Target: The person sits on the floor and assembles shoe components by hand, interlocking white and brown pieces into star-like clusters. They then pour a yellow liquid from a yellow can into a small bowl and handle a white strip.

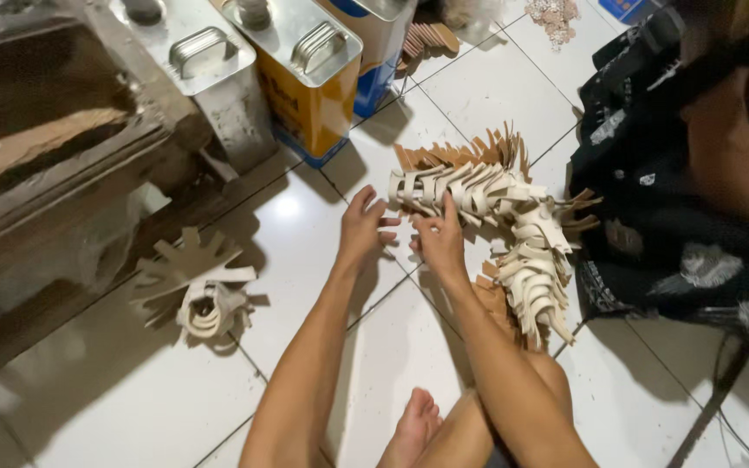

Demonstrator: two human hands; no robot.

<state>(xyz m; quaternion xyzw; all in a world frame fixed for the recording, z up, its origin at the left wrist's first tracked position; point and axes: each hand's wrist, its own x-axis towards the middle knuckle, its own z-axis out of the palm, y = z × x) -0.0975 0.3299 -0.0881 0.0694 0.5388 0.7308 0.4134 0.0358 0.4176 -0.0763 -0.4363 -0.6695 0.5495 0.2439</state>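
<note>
Both hands at strap row's (478, 195) edge

I saw both hands on the white tiled floor (322, 217) beside the curved row of looped tan strips (496, 217) — left hand (364, 227) just left of it, right hand (439, 243) touching its near end. A smaller strip bundle (197, 290) lay well left of the row — metal cans (305, 69) beyond.

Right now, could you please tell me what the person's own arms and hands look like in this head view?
Both forearms are bare, with no sleeves in view. The left hand and right hand wear no gloves, and no rings, watch or bracelets show. The arms are slim, and the fingers are slender with short nails.
</note>
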